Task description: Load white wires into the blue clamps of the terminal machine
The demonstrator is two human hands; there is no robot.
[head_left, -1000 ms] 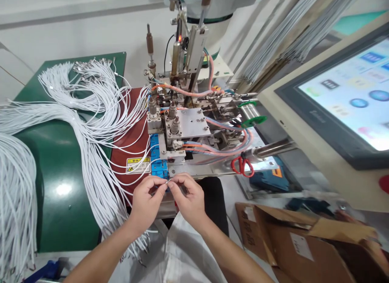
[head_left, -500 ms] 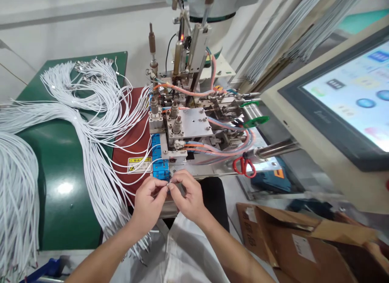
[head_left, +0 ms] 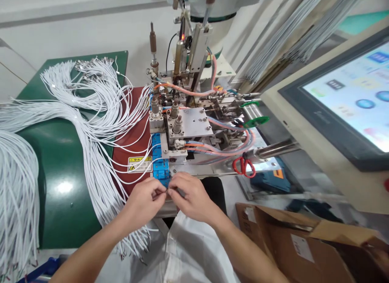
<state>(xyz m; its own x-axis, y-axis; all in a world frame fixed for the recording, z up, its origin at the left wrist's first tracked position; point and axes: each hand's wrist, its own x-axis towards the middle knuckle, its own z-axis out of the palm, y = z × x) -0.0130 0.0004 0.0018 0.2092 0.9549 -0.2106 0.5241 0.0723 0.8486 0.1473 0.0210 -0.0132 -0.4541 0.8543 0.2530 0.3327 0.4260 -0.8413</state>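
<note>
My left hand and my right hand meet fingertip to fingertip just in front of the blue clamp block. Both are closed in a pinch on the end of a white cable, whose tip is small and mostly hidden by the fingers. Other white cables run from the large bundle on the left into the slots of the blue block. This bundle lies across the green table and hangs over its front edge, beside my left forearm.
Behind the block stands a machine with a metal plate, hoses and a solder wire spool. Red-handled scissors hang at its right. A touchscreen juts in at right, above an open cardboard box. More cables lie far left.
Both hands have turned slightly, knuckles rolling upward, and the pinching fingertips have dropped a little toward me. The cables in the blue block look unmoved.
</note>
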